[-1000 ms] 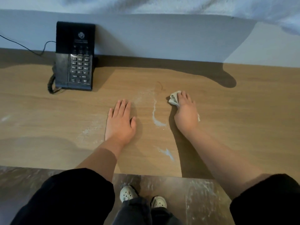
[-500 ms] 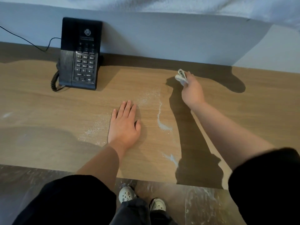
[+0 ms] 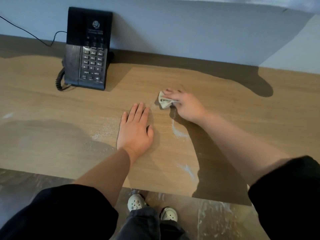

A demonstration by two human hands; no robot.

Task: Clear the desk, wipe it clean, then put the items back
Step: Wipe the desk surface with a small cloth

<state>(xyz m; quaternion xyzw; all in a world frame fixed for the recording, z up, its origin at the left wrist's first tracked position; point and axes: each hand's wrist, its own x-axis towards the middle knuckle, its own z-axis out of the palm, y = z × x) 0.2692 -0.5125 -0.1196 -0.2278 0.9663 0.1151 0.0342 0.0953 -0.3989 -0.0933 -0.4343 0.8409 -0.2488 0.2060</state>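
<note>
Two grips in our view. Phone (image 3: 88, 49) back left on counter (image 3: 43, 104), against wall. Left grip (image 3: 134, 130) flat on counter, fingers straight, empty. Crumpled cloth (image 3: 165, 102) just beyond it, above white powder streak (image 3: 176, 130). Right grip (image 3: 186, 105) clamped on cloth, pressing it to counter.

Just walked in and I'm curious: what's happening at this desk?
A person is wiping the brown wooden desk. Their right hand grips a small crumpled pale cloth against the surface, while the left hand lies flat on the wood. White powdery streaks lie near both hands, so wiping is unfinished. A black corded desk phone stands at the back by the wall.
</note>
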